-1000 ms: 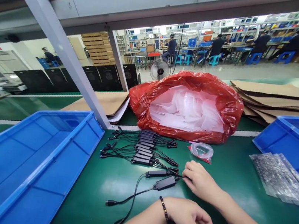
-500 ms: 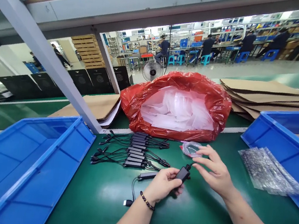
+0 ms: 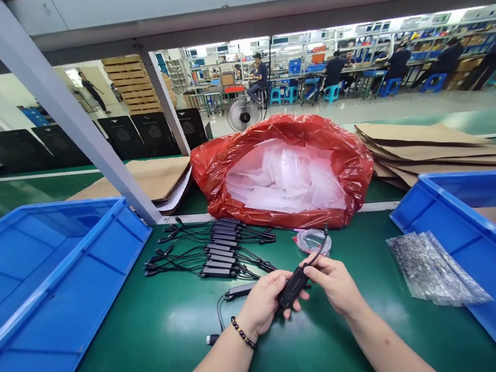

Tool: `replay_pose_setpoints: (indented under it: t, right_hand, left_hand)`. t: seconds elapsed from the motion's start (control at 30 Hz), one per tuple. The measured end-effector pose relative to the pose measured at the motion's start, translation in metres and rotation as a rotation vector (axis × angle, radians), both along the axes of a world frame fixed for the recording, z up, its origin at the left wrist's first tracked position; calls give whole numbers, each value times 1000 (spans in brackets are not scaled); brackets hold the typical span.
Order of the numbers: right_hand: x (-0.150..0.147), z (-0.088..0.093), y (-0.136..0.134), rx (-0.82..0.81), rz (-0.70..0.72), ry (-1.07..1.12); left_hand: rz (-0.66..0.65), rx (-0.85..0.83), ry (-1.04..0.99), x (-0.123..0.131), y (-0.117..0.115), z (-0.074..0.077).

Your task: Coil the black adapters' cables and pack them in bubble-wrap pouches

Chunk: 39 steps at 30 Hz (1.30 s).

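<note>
My left hand [image 3: 264, 303], with a bead bracelet at the wrist, grips a small black adapter box [image 3: 292, 286] with cables. My right hand [image 3: 334, 284] pinches the upper end of the same adapter, where a thin black cable [image 3: 322, 241] rises from it. A second loose adapter [image 3: 240, 290] lies on the green mat just left of my left hand. Behind it, several identical black adapters with cables [image 3: 220, 250] lie in a neat row.
An open red plastic bag [image 3: 358, 165] full of clear pouches sits behind the adapters, a small clear bag [image 3: 312, 240] before it. Blue bins stand at left [image 3: 29, 277] and right [image 3: 452, 223], shiny packets [image 3: 435, 270] on the right one. Cardboard sheets [image 3: 431, 148] lie behind. People work far off.
My left hand came up from resting on the mat and took hold of an adapter. My right hand moved from the mat onto its upper end. The view shifted right.
</note>
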State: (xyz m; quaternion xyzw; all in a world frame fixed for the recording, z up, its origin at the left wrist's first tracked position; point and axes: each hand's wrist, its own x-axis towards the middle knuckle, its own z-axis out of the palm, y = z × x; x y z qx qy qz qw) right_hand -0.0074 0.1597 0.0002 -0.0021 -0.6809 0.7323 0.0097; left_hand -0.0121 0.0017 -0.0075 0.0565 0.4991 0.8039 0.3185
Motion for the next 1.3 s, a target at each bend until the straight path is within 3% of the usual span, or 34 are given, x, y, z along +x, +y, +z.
replay_pose_setpoints:
  t: [0.1,0.27,0.33,0.47,0.67,0.93,1.03,1.13,1.2,1.3]
  right_hand:
    - [-2,-1,3,-25,-29,25]
    - [-6,-2,8,-236,-181,29]
    - [-6,-3,6,-249,-200,-13]
    - [-4,-6,-1,-118,-8,-132]
    - [-1,-6,-9,-180,56,-139]
    - [3,-11,-14,-112,185,-55]
    - [6,-19,-22,-132,177,-19]
    - [12,-24,-36,-133,411,-104]
    - [17,-25,-43,-49,520,-179]
    - [19,-23,-43,322,428,-57]
  left_hand:
    - [-4,-4,-22,0,0,1]
    - [-1,-48,-14,-1,0,1]
    - [10,-70,-6,0,0,0]
    - [79,-119,82,0,0,0]
    - [297,-108,213,2,3,1]
    - [108,26,-5,5,8,2]
    - [258,133,-33,1,6,4]
    - [453,246,-19,-4,0,7]
    - [527,278,-9,-7,-3,8]
    - [587,299,-5,-10,-6,8]
